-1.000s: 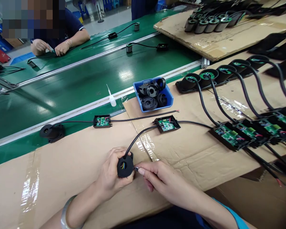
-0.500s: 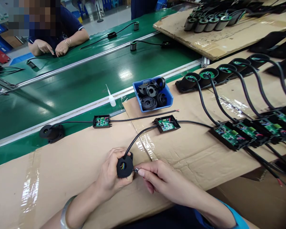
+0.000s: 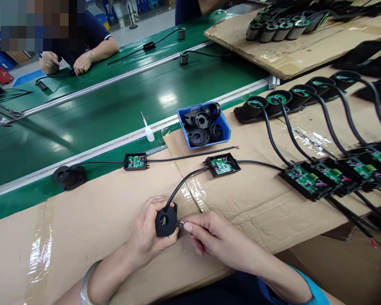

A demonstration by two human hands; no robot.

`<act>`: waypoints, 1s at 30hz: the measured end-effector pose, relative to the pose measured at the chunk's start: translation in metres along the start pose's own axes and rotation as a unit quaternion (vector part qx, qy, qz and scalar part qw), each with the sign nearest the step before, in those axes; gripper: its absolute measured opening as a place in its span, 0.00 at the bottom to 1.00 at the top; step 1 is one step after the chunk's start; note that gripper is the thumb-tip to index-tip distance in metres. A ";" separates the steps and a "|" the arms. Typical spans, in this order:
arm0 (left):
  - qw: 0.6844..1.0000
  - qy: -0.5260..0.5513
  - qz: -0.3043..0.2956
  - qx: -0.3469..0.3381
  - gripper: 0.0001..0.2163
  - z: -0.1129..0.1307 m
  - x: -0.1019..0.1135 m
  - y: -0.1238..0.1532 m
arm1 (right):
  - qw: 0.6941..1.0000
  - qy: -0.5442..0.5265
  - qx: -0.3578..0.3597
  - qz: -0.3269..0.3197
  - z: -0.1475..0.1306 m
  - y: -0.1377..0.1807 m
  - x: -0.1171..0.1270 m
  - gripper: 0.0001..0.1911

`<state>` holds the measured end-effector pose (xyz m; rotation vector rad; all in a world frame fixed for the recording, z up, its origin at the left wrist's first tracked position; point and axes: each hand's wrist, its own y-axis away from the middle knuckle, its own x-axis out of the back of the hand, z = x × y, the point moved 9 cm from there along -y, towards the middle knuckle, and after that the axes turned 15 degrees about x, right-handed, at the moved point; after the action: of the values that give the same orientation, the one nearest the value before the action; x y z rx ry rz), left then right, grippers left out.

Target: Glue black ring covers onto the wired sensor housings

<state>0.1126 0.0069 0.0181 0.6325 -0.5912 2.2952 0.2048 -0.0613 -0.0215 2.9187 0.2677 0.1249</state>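
Note:
My left hand (image 3: 147, 235) is wrapped round a round black housing (image 3: 165, 222) with coloured wires showing in its middle hole. A black cable (image 3: 186, 180) runs from it up to an open black box with a green circuit board (image 3: 222, 164). My right hand (image 3: 209, 236) pinches a small metal piece (image 3: 180, 224) against the housing's right side. Both hands rest over the cardboard-covered bench (image 3: 82, 228).
A blue bin (image 3: 224, 129) of black round parts stands behind the board box, a white glue bottle (image 3: 148, 130) to its left. Another wired unit (image 3: 135, 162) lies at the green conveyor's (image 3: 98, 114) edge. Several wired units (image 3: 307, 182) line the right. A person works across the belt.
My hands have barely shifted. A unit on the far belt has drifted to the right.

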 end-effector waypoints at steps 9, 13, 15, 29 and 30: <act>1.000 0.003 -0.003 0.002 0.23 -0.001 0.001 -0.001 | 0.999 0.039 0.011 -0.019 -0.004 0.002 0.001 0.21; 1.000 0.005 0.003 0.007 0.23 -0.001 0.001 -0.001 | 0.999 0.004 0.029 -0.021 -0.006 0.003 0.002 0.22; 1.000 0.001 0.002 0.015 0.23 -0.002 0.001 -0.001 | 0.999 -0.011 0.047 0.002 -0.009 0.002 0.006 0.25; 0.999 0.008 -0.006 0.036 0.21 -0.006 0.002 -0.003 | 0.994 -0.017 0.069 0.089 -0.011 -0.015 0.014 0.04; 0.999 0.010 -0.011 0.041 0.21 -0.006 0.002 -0.004 | 0.994 -0.019 0.069 0.086 -0.012 -0.013 0.017 0.06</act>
<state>0.1123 0.0137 0.0150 0.6514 -0.4808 2.3122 0.2177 -0.0436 -0.0119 3.0735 0.0191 0.0789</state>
